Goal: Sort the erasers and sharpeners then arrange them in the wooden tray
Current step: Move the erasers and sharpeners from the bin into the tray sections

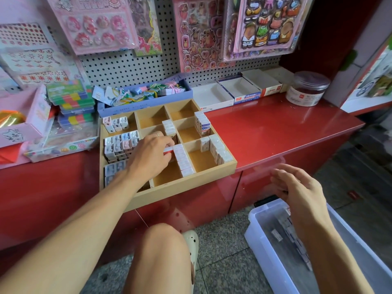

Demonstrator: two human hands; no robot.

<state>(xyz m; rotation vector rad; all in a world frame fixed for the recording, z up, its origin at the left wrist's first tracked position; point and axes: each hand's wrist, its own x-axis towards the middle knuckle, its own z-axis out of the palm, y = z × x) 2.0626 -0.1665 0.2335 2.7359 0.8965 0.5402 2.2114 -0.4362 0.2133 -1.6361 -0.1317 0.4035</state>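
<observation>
Head view, left hand [151,154] seemingly pinching eraser [169,150], wooden tray [214,170]

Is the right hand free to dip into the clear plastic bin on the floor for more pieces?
Probably yes. The right hand hovers open and empty above the lidless clear plastic bin, with nothing between them. The left hand is busy at the wooden tray.

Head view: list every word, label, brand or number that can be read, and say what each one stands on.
"28": on the blue front label of the blue-and-white box at the back of the red counter; the characters after it are too blurred to read.
White box front: small red logo, unreadable.
Round jar label: too blurred.
Erasers in the wooden tray: print too small.
Sticker sheets on the pegboard: no legible words.
</observation>
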